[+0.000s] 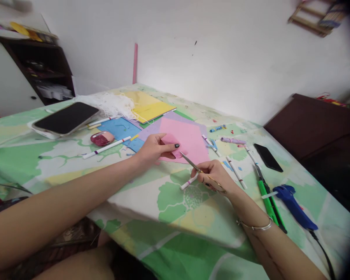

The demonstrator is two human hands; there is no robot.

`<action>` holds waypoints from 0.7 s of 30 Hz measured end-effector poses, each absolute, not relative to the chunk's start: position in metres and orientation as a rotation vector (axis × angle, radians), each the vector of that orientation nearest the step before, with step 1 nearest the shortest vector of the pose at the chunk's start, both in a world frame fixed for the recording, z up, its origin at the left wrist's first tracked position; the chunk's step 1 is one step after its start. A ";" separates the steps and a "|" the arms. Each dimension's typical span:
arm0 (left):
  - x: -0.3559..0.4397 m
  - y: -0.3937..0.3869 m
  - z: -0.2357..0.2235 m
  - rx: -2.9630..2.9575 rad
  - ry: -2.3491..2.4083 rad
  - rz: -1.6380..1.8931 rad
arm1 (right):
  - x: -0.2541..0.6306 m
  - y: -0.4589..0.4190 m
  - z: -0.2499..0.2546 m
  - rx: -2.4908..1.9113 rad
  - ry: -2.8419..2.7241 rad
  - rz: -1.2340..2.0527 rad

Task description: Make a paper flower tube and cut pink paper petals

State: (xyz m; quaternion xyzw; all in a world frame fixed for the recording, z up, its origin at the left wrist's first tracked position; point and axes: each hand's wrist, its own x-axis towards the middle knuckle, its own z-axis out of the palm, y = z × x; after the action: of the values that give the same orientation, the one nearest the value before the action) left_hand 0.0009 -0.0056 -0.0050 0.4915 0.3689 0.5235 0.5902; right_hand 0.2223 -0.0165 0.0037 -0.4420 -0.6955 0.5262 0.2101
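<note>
My left hand (156,148) pinches a small piece of pink paper (172,140) between thumb and fingers. It is held above a larger pink sheet (189,136) lying on the table. Gold-handled scissors (195,167) are in my right hand (217,177), with my fingers at the handle loops. Their tips point up and left, close to the edge of the pink piece; whether they touch it I cannot tell. A white marker (189,182) lies just beside my right hand, its far end partly hidden.
A phone (67,118), white yarn (107,104) and coloured sheets (147,107) lie at the left and back. To the right are a second phone (268,157), a green-handled cutting tool (266,198) and a blue glue gun (296,208) with a cord. Several markers (236,172) are scattered about.
</note>
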 end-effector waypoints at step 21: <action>0.005 -0.010 -0.004 1.074 0.765 1.174 | 0.222 -0.018 0.002 -1.197 -1.826 1.505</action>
State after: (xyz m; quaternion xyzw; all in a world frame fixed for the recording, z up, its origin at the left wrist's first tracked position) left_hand 0.0046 -0.0102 -0.0036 0.4698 0.3348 0.5138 0.6350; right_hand 0.2220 -0.0183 0.0020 -0.4380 -0.6680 0.5507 0.2422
